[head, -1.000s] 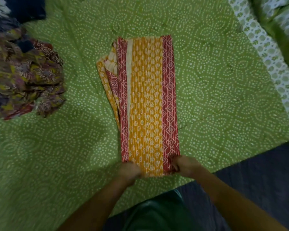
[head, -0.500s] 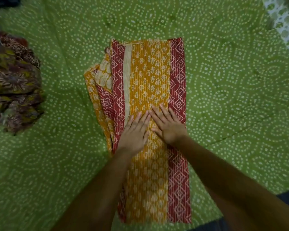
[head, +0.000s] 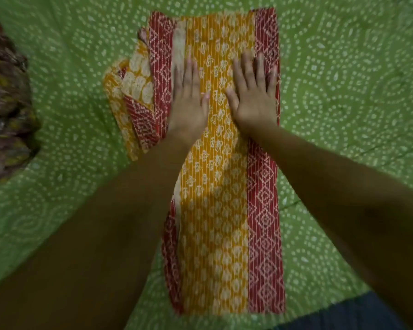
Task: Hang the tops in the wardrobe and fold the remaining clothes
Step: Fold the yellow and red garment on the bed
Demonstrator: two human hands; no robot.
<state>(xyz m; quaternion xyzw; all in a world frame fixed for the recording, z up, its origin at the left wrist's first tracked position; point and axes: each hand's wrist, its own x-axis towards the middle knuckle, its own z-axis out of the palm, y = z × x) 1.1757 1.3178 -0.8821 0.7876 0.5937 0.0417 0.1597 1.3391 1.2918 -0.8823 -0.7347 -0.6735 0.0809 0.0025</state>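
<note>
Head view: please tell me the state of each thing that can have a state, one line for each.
Yellow and red cloth: folded into a long strip, lying flat on the green bedsheet, loose layers sticking out at its upper left.
Left hand: open, fingers straight, pressing flat on the cloth.
Right hand: open, fingers spread, pressing flat on the cloth.
Floral clothes pile: crumpled, unfolded, at the left edge.

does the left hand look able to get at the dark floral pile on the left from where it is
Probably yes: the left hand lies flat on the orange cloth, and only bare green bedspread separates it from the floral pile.
</note>
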